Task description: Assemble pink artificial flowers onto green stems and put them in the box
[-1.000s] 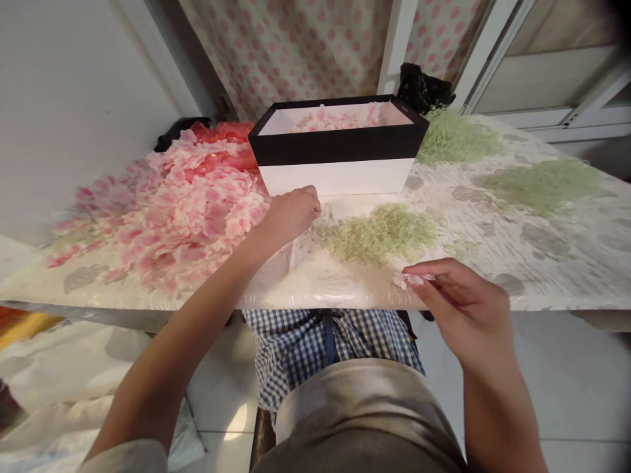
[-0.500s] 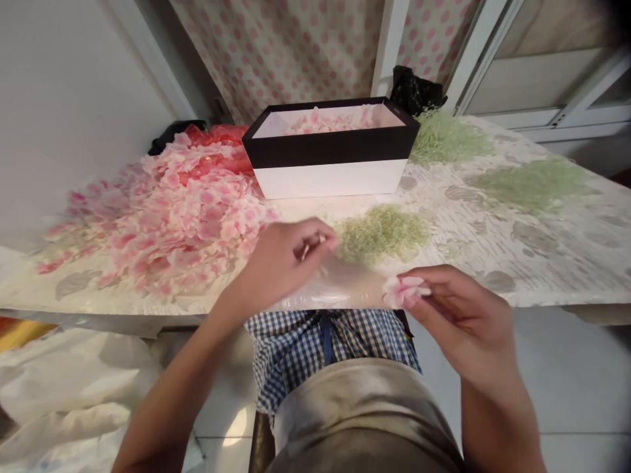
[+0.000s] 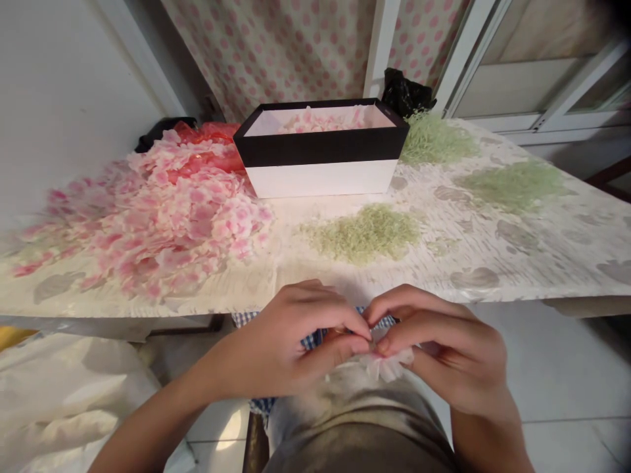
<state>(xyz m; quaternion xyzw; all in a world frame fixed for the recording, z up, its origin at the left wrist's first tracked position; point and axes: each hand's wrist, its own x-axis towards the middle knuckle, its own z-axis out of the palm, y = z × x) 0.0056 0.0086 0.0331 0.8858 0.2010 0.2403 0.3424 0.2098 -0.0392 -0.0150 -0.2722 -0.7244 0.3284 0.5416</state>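
Observation:
Close to my body, just off the table's front edge, both hands meet around a pale pink artificial flower (image 3: 387,364). My right hand (image 3: 444,345) is closed on the flower, its thumb and fingers at the base and the petals hanging below. My left hand (image 3: 315,335) pinches at the same spot, thumb against index finger. Whatever lies between the left fingertips is too small and hidden to make out. Beyond the hands, a pile of green filler sprigs (image 3: 372,230) lies on the table.
A black-and-white box (image 3: 323,177) holding pink petals stands at the back. To its left spreads a large heap of pink flowers (image 3: 182,217) with red netting (image 3: 211,157). More green sprigs (image 3: 517,184) and a black plastic bag (image 3: 407,92) are on the right. A patterned cloth (image 3: 473,243) covers the table.
My hands have come together and moved down toward my body. The flower in my right hand has turned so that its petals point downward, and my left fingertips now touch its base.

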